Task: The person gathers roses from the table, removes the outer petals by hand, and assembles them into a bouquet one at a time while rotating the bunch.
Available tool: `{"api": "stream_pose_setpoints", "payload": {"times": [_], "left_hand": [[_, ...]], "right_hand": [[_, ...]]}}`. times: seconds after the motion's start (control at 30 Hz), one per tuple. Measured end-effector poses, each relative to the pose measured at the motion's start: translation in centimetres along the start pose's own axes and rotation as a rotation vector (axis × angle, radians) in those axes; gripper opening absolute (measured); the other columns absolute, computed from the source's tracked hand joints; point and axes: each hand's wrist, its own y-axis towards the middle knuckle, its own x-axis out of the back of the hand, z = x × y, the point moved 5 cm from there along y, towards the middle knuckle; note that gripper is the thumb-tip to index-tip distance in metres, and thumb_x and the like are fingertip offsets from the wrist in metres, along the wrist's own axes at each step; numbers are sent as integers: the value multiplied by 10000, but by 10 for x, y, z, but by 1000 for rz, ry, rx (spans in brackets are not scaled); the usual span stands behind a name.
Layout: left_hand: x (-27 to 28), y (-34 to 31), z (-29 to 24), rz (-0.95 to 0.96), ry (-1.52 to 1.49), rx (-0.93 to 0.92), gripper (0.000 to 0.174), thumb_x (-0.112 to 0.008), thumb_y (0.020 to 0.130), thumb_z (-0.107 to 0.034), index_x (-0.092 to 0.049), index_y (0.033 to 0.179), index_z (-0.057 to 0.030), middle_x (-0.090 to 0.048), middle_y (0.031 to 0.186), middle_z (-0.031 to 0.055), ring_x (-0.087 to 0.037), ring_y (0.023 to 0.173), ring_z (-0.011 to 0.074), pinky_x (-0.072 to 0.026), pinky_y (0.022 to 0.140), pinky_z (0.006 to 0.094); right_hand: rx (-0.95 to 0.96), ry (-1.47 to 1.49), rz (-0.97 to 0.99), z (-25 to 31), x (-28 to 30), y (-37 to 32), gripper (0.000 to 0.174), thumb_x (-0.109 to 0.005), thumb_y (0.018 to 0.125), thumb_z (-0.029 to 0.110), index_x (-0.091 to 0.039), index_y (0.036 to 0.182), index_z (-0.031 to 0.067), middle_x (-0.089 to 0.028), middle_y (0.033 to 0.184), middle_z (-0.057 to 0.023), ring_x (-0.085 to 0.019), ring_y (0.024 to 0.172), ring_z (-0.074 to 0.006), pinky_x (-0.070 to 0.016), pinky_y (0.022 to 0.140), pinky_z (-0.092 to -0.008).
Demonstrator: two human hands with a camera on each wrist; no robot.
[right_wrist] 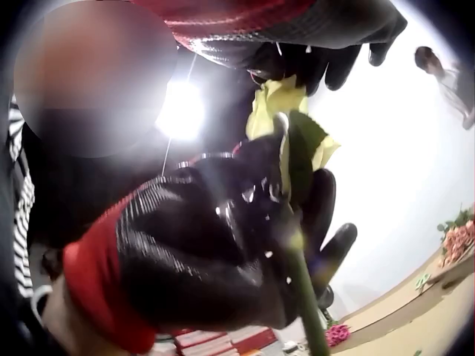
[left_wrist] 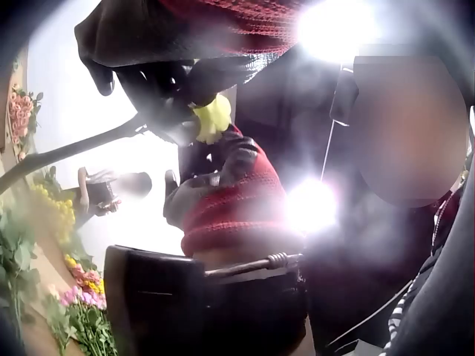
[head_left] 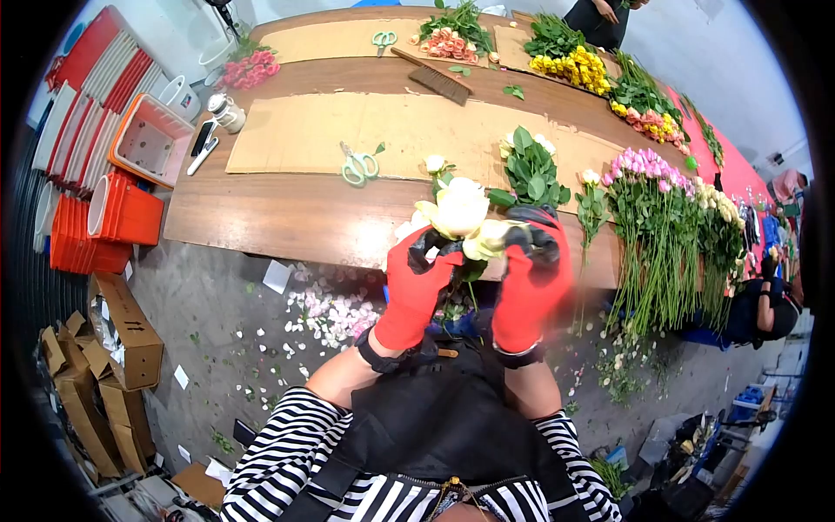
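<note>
My gloved right hand [head_left: 535, 274] grips the green stem [right_wrist: 304, 297] of a pale yellow rose. In the right wrist view, the rose [right_wrist: 263, 111] and a leaf [right_wrist: 304, 144] rise above its black fingers [right_wrist: 230, 215]. Close to the bloom, my gloved left hand [head_left: 419, 283] has its fingers loosely bent; whether they touch the petals is unclear. A large cream rose [head_left: 461, 207] shows just beyond the left hand in the head view. The left wrist view shows the yellow bloom [left_wrist: 214, 119] between both gloves, with the left hand [left_wrist: 230, 189] below.
Cardboard [head_left: 287, 130] lies on the wooden table [head_left: 209, 204] with scissors [head_left: 358, 165] and a brush [head_left: 439, 83]. Leafy roses [head_left: 532, 170] and long-stemmed pink flowers [head_left: 648, 170] lie ahead and right. Fallen petals [head_left: 330, 313] cover some floor. Red crates [head_left: 130, 209] stand left.
</note>
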Motion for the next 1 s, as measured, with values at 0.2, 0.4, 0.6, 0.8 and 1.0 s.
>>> {"api": "stream_pose_setpoints", "payload": {"times": [0.2, 0.4, 0.6, 0.8, 1.0], "left_hand": [[3, 6, -22, 16, -35, -98, 422, -760, 747, -11, -612, 1134, 70, -669, 1003, 78, -594, 920, 130, -485, 824, 277], [-1, 7, -26, 57, 109, -275, 400, -766, 711, -1, -633, 1087, 33, -681, 962, 62, -607, 883, 121, -482, 815, 277], [-4, 4, -32, 25, 162, -349, 413, -756, 707, 1, -631, 1099, 35, -689, 978, 77, -620, 917, 135, -496, 839, 313], [1, 4, -17, 14, 68, -147, 384, -727, 717, 7, -629, 1086, 47, -676, 963, 80, -612, 888, 128, -493, 809, 289], [4, 14, -27, 149, -80, -61, 302, -612, 781, 28, -625, 1081, 63, -657, 942, 37, -576, 842, 97, -477, 758, 262]], "right_hand": [[194, 163, 438, 31, 9, 26, 181, -615, 783, 43, -658, 942, -32, -666, 1023, -146, -599, 1029, -313, -404, 996, -418], [163, -206, 337, 36, -4, 24, 401, -752, 725, 55, -641, 1110, 22, -632, 1151, -114, -537, 1150, -309, -352, 1048, -432], [195, -265, 255, 22, -13, 13, 295, -779, 688, 70, -673, 964, 62, -662, 1075, -93, -543, 1139, -328, -348, 1058, -473], [84, -49, 273, 20, -16, 6, 265, -720, 701, 33, -663, 961, 31, -659, 1090, -106, -548, 1139, -316, -379, 1042, -460], [96, 156, 398, 21, -9, 15, 233, -674, 735, 46, -670, 963, 0, -654, 1098, -130, -530, 1171, -301, -388, 1034, -445]]}}
